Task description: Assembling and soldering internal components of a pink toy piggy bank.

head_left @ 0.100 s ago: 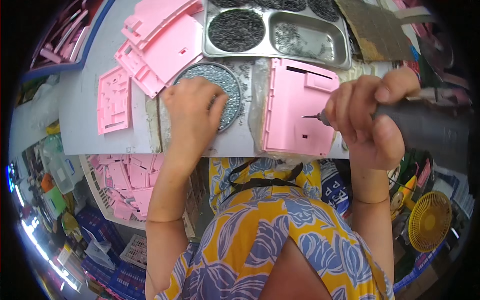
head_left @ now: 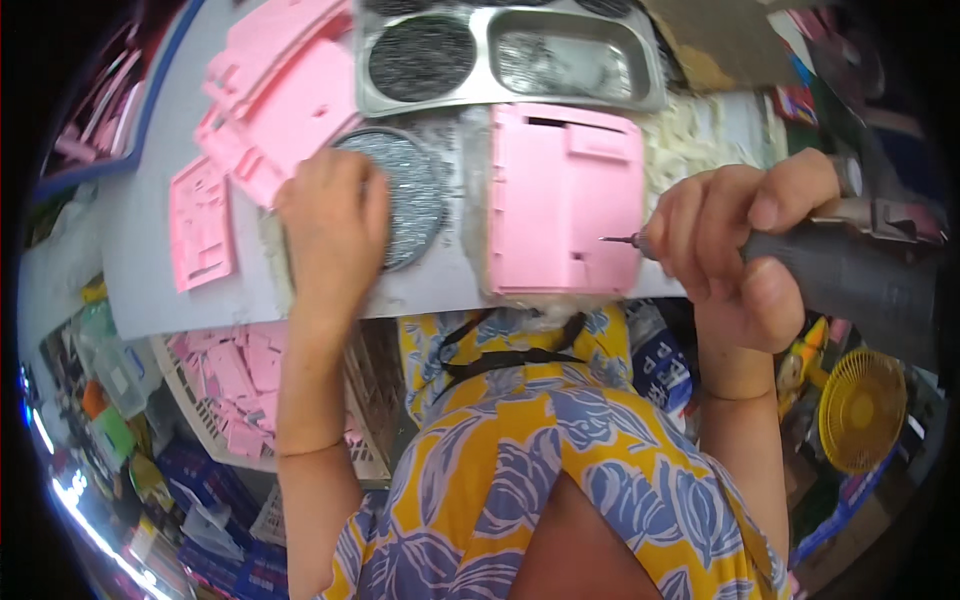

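Right hand [head_left: 745, 235]: fingers wrapped round a dark grey power screwdriver [head_left: 850, 270], tool near horizontal, bit [head_left: 618, 239] pointing left over the lower right part of a pink housing panel [head_left: 540, 205]. Can't tell if the tip touches it. Panel lies flat at the near edge of the light grey table [head_left: 145, 260], crumpled clear film [head_left: 545, 316] showing under its near side.

Left hand [head_left: 335, 215]: over the left side of a round dish [head_left: 443, 205] of small silvery metal pieces [head_left: 408, 200]. Fingers bent, tips hidden — can't tell if they're pinching anything.

Around: metal compartment tray [head_left: 483, 75] beyond the panel, dark fine pieces [head_left: 420, 58] in a round well. Stacked pink parts [head_left: 310, 100] left of the dish; a smaller pink part [head_left: 200, 225] beside them. Pale basket [head_left: 190, 395] of pink pieces [head_left: 235, 370] below the table edge.

Labels: large white lettering on a dark blue package [head_left: 660, 378] by the right forearm, partly covered. Blue boxes [head_left: 265, 570] lower left carry small pale print — too blurred to read.
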`<state>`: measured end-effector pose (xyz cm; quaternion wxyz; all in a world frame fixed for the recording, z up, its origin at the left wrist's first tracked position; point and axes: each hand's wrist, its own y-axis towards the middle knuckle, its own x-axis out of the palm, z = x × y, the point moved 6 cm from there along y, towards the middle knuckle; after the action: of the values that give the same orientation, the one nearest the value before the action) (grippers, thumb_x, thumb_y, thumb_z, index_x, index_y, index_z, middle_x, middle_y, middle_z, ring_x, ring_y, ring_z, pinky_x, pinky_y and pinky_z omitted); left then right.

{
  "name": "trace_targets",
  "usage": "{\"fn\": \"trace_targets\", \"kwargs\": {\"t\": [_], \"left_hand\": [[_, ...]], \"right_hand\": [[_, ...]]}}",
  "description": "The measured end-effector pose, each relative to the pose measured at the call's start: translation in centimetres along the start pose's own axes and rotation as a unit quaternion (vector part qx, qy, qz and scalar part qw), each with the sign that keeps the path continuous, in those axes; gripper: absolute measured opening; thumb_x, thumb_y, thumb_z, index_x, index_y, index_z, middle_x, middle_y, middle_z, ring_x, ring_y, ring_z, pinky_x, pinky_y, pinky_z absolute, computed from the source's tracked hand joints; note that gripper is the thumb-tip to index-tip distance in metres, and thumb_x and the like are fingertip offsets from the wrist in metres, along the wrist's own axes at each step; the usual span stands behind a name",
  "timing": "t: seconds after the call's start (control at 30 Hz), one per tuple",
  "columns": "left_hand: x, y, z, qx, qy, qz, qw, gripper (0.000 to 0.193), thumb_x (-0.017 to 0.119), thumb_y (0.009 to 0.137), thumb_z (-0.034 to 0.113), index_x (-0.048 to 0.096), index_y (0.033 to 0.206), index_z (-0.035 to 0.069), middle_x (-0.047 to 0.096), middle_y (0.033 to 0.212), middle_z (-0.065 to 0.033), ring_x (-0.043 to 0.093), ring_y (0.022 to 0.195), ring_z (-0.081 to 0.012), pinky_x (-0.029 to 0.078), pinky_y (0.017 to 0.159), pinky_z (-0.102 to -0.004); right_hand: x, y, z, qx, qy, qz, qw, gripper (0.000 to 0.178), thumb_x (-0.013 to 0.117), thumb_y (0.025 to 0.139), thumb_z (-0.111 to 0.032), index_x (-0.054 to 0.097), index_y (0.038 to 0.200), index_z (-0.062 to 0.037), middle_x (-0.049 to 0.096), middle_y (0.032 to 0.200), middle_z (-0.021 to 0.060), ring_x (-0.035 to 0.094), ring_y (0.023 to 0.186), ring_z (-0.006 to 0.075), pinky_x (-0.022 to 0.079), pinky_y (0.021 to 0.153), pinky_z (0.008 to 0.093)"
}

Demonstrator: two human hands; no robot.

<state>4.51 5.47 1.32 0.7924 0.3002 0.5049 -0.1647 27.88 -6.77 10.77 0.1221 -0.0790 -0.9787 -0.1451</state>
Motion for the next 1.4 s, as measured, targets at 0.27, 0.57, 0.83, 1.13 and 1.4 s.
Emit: {"fn": "trace_targets", "kwargs": {"t": [0.27, 0.57, 0.83, 1.13, 1.4], "left_hand": [[1.3, 1.4, -1.9, -0.006, 0.036, -0.035, 0.999, 0.031, 0.067, 0.091, 0.025, 0.058, 0.071, 0.002, 0.054, 0.07, -0.011, 0.055, 0.071, -0.0291, 0.039, 0.071, -0.0431], [0.6, 0.6, 0.9, -0.062, -0.138, -0.059, 0.987, 0.021, 0.071, 0.089, 0.017, 0.061, 0.077, 0.002, 0.053, 0.072, -0.0105, 0.052, 0.063, -0.026, 0.041, 0.059, -0.0377], [3.7, -0.3, 14.8, 0.208, -0.37, -0.14, 0.894, 0.029, 0.075, 0.081, 0.018, 0.053, 0.067, 0.005, 0.049, 0.069, -0.0092, 0.051, 0.065, -0.0293, 0.041, 0.058, -0.0396], [3.6, -0.1, 14.1, 0.171, -0.404, -0.211, 0.874, 0.024, 0.074, 0.08, 0.018, 0.054, 0.075, 0.006, 0.052, 0.076, -0.0095, 0.053, 0.072, -0.0317, 0.043, 0.064, -0.0411], [3.9, -0.7, 14.0, 0.186, -0.401, -0.188, 0.877, 0.017, 0.074, 0.077, 0.013, 0.059, 0.082, 0.006, 0.055, 0.08, -0.0092, 0.056, 0.078, -0.031, 0.047, 0.069, -0.0405]], "right_hand": [[-3.2, -6.4, -0.7, 0.032, -0.016, 0.046, 0.998, 0.037, 0.075, 0.089, -0.028, 0.041, 0.099, -0.0148, 0.046, 0.059, -0.0029, 0.046, 0.047, 0.0111, 0.04, 0.048, 0.0286], [-3.5, -7.2, 0.8, 0.031, -0.038, 0.028, 0.998, 0.035, 0.073, 0.089, -0.025, 0.041, 0.099, -0.0142, 0.047, 0.061, -0.0022, 0.048, 0.05, 0.0113, 0.044, 0.052, 0.0292], [-3.1, -7.0, 1.1, 0.038, -0.035, 0.006, 0.999, 0.034, 0.072, 0.089, -0.022, 0.041, 0.098, -0.0138, 0.047, 0.061, -0.0006, 0.047, 0.051, 0.0127, 0.043, 0.05, 0.0296], [-2.7, -6.9, 1.6, 0.031, -0.024, -0.003, 0.999, 0.03, 0.071, 0.088, -0.017, 0.042, 0.093, -0.0123, 0.051, 0.059, 0.0022, 0.047, 0.05, 0.0151, 0.044, 0.049, 0.0308], [-2.4, -6.8, 1.5, -0.026, -0.083, -0.115, 0.99, 0.021, 0.071, 0.079, 0.001, 0.053, 0.088, -0.0033, 0.06, 0.069, 0.007, 0.06, 0.058, 0.0164, 0.05, 0.053, 0.0321]]}}
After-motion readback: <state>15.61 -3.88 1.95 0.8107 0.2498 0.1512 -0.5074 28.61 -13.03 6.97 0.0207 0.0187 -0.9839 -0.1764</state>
